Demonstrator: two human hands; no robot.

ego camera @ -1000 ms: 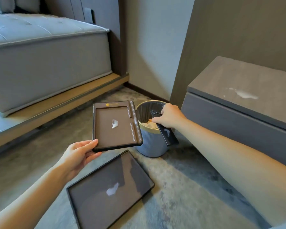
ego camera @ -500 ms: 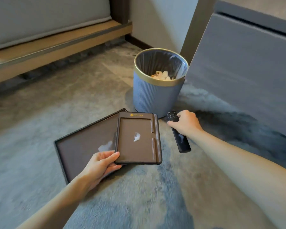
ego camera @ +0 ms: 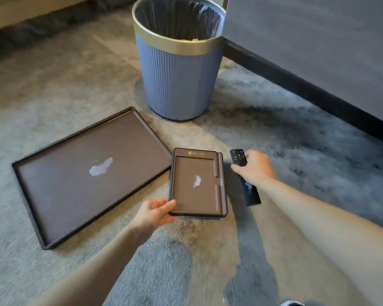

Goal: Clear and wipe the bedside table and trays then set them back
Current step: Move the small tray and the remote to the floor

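Note:
A large brown tray (ego camera: 60, 191) lies flat on the carpet at the left, with a white smear in its middle. Just right of it is a small brown tray (ego camera: 186, 202), also smeared white, and my left hand (ego camera: 155, 212) grips its near left corner. A black remote (ego camera: 249, 192) lies on the carpet to the right of the small tray. My right hand (ego camera: 253, 166) is closed over the remote's upper half. The front of the grey bedside table (ego camera: 318, 45) fills the upper right; its top is out of view.
A blue ribbed bin (ego camera: 177, 74) with a gold rim and black liner stands behind the trays, close to the bedside table's corner. Grey carpet (ego camera: 53, 85) covers the floor. A bed base edge shows at the far upper left.
Both hands have come down from beside the bin to the floor. The small tray now sits beside the large tray rather than over it, and the remote rests on the carpet.

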